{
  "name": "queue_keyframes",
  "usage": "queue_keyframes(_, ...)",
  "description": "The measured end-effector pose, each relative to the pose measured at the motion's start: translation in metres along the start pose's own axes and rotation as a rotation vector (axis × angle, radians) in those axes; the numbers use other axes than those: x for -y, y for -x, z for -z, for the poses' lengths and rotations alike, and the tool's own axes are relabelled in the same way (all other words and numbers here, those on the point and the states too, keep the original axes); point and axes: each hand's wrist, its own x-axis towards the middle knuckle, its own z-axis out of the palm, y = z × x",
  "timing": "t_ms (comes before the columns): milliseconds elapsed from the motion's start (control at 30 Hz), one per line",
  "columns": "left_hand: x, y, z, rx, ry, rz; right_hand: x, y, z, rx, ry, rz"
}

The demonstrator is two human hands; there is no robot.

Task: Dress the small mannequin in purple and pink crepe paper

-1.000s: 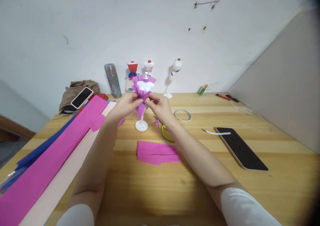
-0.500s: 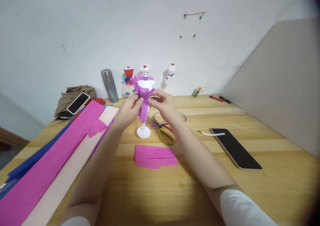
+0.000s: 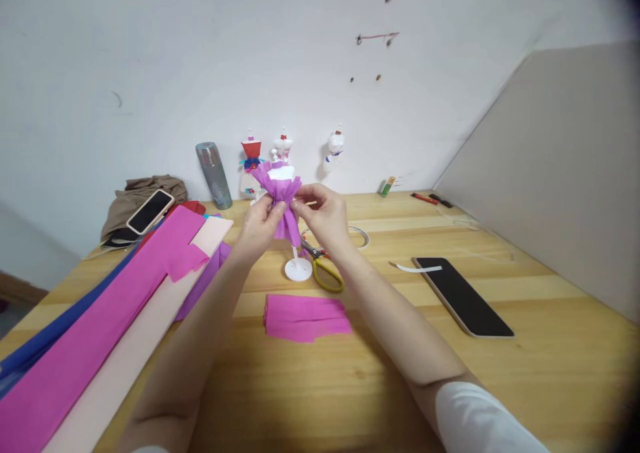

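A small white dress form [image 3: 299,269] stands tilted on its round base, its top leaning left. Purple crepe paper [image 3: 286,225] is gathered around its waist, flaring above and below. My left hand [image 3: 261,223] pinches the gathered paper on the left side of the waist. At the right side, my right hand [image 3: 323,214] grips the same paper between thumb and fingers. A folded pink paper piece [image 3: 307,317] lies in front of the base. Scissors with yellow handles [image 3: 329,276] rest just right of the base.
Long pink [image 3: 115,313] and pale paper strips [image 3: 145,346] cover the left side. A phone [image 3: 150,211] lies on brown cloth [image 3: 125,203] near a grey flask [image 3: 215,176]. Dressed forms [image 3: 251,149] stand at the wall. A black tablet [image 3: 465,297] lies at right.
The form has tilted, its base shifting right and its top left. The purple paper now spreads wider below the waist. Both hands still grip it. The camera view has shifted slightly.
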Motion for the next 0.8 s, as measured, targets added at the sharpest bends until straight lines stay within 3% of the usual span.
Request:
queue_keyframes(333, 0.012, -0.002, -0.008, 0.018, 0.028, -0.058, 0.000, 0.004, -0.006, -0.120, -0.025, 0.076)
queue_keyframes(800, 0.015, -0.005, -0.003, -0.029, -0.031, -0.011, 0.006, 0.006, -0.008, -0.059, -0.047, 0.094)
